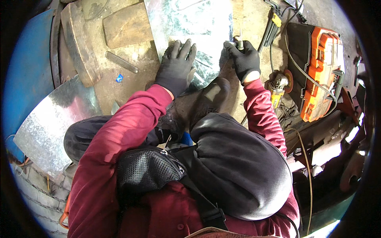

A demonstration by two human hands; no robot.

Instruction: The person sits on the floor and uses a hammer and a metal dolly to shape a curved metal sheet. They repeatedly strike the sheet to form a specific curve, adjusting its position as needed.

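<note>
A shiny galvanized metal sheet (190,20) lies in front of me, glaring white in the sunlight. My left hand (174,69), in a black glove, rests on its near left part with the fingers stretched out. At the sheet's right edge, my gloved right hand (245,61) is closed around a small metal tool (240,44) with a thin upright part. Its exact kind is hard to make out, as the fingers cover much of it. My dark boot (214,93) is beside the sheet's near end.
Wooden blocks (126,25), a flat metal bar (121,62) and a blue scrap (119,78) lie left. Another metal sheet (59,123) leans by a blue panel (29,75). Right are a yellow angle grinder (278,87), an orange-black toolbox (319,71), cables and black rods (271,29).
</note>
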